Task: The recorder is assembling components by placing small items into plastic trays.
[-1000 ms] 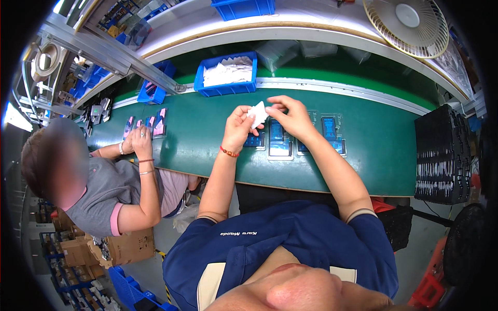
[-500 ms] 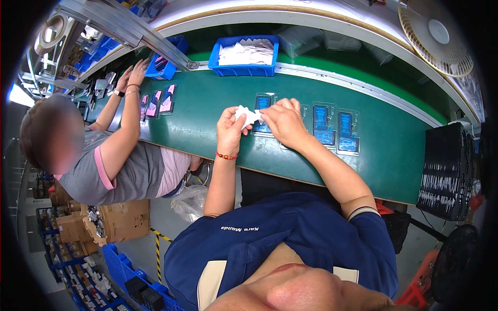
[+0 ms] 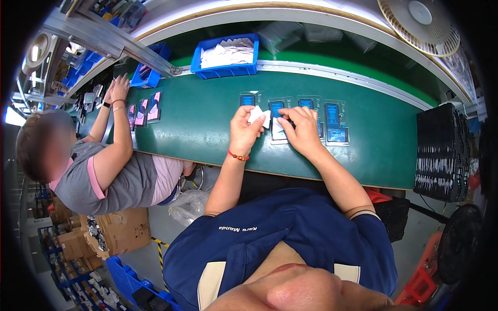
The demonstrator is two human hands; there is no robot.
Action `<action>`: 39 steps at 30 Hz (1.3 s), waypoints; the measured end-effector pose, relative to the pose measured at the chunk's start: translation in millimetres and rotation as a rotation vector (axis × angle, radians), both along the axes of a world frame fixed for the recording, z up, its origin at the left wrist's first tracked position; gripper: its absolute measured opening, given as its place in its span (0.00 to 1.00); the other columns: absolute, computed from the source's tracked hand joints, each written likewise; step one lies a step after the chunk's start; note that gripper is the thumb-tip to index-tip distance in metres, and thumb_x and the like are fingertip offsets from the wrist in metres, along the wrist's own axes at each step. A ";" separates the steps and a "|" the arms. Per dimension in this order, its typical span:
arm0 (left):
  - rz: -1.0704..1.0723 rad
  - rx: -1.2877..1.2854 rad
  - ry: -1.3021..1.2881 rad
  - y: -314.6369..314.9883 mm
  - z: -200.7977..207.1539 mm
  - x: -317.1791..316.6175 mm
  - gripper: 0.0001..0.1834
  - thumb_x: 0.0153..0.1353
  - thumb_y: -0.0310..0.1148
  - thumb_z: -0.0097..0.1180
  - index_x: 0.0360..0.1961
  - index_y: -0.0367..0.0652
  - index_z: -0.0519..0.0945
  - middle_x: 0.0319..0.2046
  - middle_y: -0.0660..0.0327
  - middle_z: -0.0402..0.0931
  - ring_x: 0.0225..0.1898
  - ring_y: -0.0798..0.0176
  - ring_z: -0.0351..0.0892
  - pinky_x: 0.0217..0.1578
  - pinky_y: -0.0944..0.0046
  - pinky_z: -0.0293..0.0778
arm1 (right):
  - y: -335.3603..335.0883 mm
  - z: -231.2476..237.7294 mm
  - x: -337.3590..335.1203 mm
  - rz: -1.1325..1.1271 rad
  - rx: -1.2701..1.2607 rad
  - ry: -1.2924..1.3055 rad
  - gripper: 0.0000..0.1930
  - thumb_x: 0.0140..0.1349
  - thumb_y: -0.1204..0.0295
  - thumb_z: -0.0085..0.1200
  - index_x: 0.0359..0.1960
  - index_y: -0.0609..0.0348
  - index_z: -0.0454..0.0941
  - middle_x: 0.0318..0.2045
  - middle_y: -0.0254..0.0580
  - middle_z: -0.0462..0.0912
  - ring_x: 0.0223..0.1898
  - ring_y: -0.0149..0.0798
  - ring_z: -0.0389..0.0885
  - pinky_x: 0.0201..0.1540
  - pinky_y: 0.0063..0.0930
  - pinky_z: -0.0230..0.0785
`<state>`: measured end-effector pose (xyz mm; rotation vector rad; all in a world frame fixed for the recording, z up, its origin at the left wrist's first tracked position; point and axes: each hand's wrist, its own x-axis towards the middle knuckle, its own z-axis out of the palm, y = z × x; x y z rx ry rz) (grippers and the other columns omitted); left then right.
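My left hand (image 3: 246, 130) holds a small bunch of white paper slips (image 3: 259, 117) between thumb and fingers, above the green bench. To its right my right hand (image 3: 303, 130) reaches over a clear plastic tray with a blue panel (image 3: 276, 105). A white slip (image 3: 278, 132) lies in the near part of that tray. The right thumb and fingertips are apart at the tray's right side, with nothing seen between them. Another blue-panelled tray (image 3: 248, 99) is partly behind my left hand. The right hand partly covers a third tray (image 3: 306, 103). Farther right lies a fully visible tray (image 3: 334, 120).
A blue bin (image 3: 224, 72) of white slips stands at the bench's back. At left, a co-worker's hands (image 3: 119, 89) are near trays with pink pieces (image 3: 154, 107). Stacked black trays (image 3: 441, 153) stand at the right end; a fan (image 3: 419, 26) hangs above.
My right hand has left the slips in my left hand and moved right, down to the second tray. A white slip now shows there. The view has shifted a little.
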<state>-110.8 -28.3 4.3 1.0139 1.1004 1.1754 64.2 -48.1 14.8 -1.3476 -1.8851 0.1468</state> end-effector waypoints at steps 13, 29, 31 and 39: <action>-0.221 -0.008 0.011 -7.0 0.2 25.4 0.21 0.60 0.18 0.54 0.55 0.38 0.69 0.38 0.59 0.78 0.25 0.75 0.75 0.20 0.78 0.69 | -0.5 -5.4 46.2 -0.189 -0.014 0.025 0.07 0.51 0.67 0.63 0.30 0.53 0.83 0.30 0.34 0.80 0.38 0.39 0.74 0.46 0.36 0.56; -0.256 0.194 0.219 1.6 5.3 30.7 0.21 0.60 0.19 0.52 0.56 0.42 0.73 0.34 0.67 0.79 0.27 0.75 0.76 0.26 0.76 0.71 | -14.0 3.1 82.8 -0.274 0.072 0.312 0.02 0.54 0.78 0.61 0.29 0.61 0.80 0.24 0.36 0.81 0.27 0.31 0.77 0.34 0.25 0.68; -0.014 0.424 0.418 28.3 18.2 19.6 0.18 0.61 0.19 0.50 0.52 0.41 0.76 0.34 0.65 0.80 0.31 0.69 0.79 0.31 0.71 0.75 | -21.4 6.7 104.5 -0.276 0.288 -0.050 0.05 0.49 0.74 0.63 0.28 0.56 0.80 0.25 0.34 0.79 0.31 0.40 0.75 0.41 0.32 0.65; 0.401 0.727 1.475 169.5 14.7 -56.8 0.18 0.61 0.33 0.53 0.53 0.43 0.77 0.50 0.48 0.75 0.58 0.45 0.68 0.57 0.47 0.62 | -45.2 2.9 136.9 -0.018 0.137 -0.217 0.19 0.45 0.61 0.67 0.35 0.58 0.79 0.37 0.40 0.78 0.39 0.44 0.74 0.45 0.38 0.66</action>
